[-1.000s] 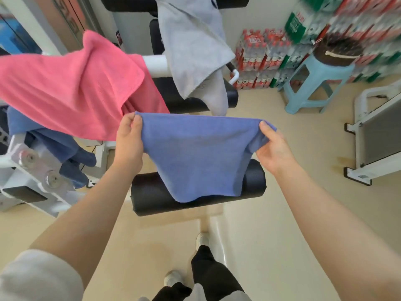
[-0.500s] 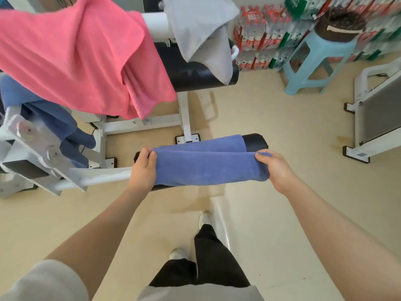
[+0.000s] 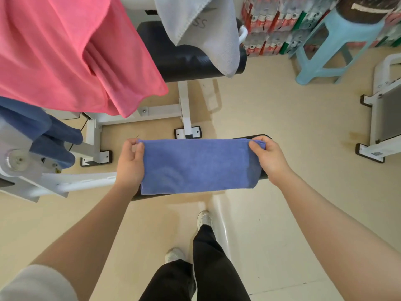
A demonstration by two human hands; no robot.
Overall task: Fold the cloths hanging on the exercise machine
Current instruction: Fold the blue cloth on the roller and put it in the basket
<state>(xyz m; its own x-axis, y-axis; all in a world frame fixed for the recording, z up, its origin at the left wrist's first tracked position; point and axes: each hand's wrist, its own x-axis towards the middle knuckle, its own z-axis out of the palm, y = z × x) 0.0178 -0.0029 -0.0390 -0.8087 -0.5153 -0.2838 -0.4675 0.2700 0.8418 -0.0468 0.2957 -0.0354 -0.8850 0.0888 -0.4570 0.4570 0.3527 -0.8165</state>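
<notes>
A blue cloth [image 3: 196, 166] lies folded flat over the black roller pad [image 3: 263, 175] of the exercise machine. My left hand [image 3: 130, 161] pinches its far left corner and my right hand [image 3: 265, 156] pinches its far right corner. A pink cloth [image 3: 65, 53] hangs from the machine at the upper left. Over the upper black pad [image 3: 184, 64] hangs a grey cloth [image 3: 204, 29]. A darker blue cloth [image 3: 43, 131] hangs low at the left, partly hidden by the pink one.
The white machine frame [image 3: 184, 109] stands on the beige floor behind the roller. A light blue stool [image 3: 325, 46] and stacked bottle packs [image 3: 267, 25] are at the upper right. Another white machine [image 3: 384, 118] is at the right edge. My feet [image 3: 204, 220] are below the roller.
Both hands brought the blue cloth down from hanging height and laid it doubled over the roller pad, then spread it wider across the pad. The view tilted further down.
</notes>
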